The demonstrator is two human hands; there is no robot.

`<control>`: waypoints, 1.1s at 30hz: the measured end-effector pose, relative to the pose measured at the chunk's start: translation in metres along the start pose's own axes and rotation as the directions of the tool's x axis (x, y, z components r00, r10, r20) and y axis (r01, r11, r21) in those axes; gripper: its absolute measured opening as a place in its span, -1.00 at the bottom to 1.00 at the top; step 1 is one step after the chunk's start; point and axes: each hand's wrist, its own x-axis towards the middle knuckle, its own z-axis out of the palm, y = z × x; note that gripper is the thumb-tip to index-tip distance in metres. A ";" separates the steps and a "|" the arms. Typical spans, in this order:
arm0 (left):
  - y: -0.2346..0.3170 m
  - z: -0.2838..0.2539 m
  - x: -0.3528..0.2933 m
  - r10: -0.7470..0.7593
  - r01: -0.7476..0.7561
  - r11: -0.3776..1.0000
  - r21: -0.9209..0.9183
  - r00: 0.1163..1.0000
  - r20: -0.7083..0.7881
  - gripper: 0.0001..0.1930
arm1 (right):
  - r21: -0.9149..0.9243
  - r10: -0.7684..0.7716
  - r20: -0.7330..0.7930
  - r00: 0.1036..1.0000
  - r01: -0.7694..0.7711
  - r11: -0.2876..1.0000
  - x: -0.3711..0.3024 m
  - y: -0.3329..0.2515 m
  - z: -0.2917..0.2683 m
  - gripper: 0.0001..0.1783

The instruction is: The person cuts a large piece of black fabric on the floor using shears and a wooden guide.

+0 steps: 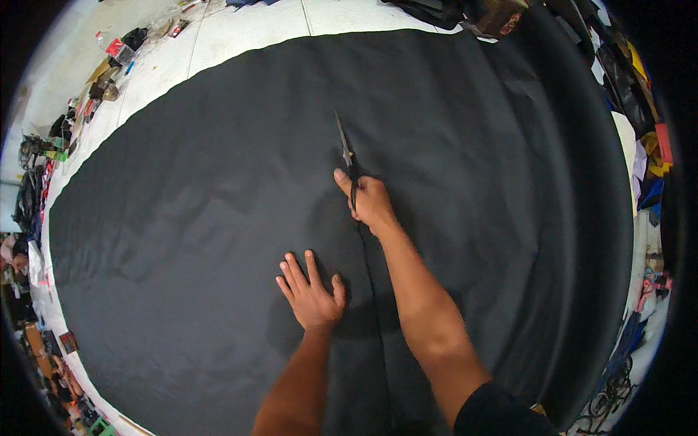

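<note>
A large black sheet (182, 225), smooth like leather or vinyl, lies spread out with faint creases. My right hand (373, 203) is closed round the black handles of a pair of scissors (345, 142). The metal blades point away from me over the sheet and look nearly together. Behind the scissors, a thin dark line that looks like a cut runs back toward the lower edge. To the left of that line, my left hand (314, 299) rests flat on the sheet, fingers spread, holding nothing.
Along the right, the sheet rises into a thick roll (582, 240). White floor tiles (247, 29) show beyond the far edge. Clutter lines the left side, with a plastic bottle (118, 49) at the far left. A brown box (500, 18) sits at the far right.
</note>
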 end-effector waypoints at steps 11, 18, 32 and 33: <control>-0.002 0.000 -0.004 0.012 -0.011 1.000 -0.018 0.998 0.069 -0.24 | 0.069 -0.039 0.061 0.997 0.035 0.997 0.117 -0.065 0.005 -0.37; -0.006 0.007 -0.004 0.022 -0.022 1.000 -0.004 0.999 0.046 -0.25 | 0.009 -0.022 0.048 0.999 0.022 1.000 0.188 -0.108 0.013 -0.37; -0.001 0.006 -0.001 0.047 -0.046 0.997 -0.058 0.999 0.025 -0.25 | 0.089 -0.207 -0.065 0.976 0.213 0.973 0.164 -0.117 0.008 -0.46; -0.004 0.006 -0.003 0.033 -0.033 0.998 -0.052 0.999 0.005 -0.25 | 0.207 -0.185 -0.059 0.981 0.193 0.959 0.127 -0.099 0.013 -0.48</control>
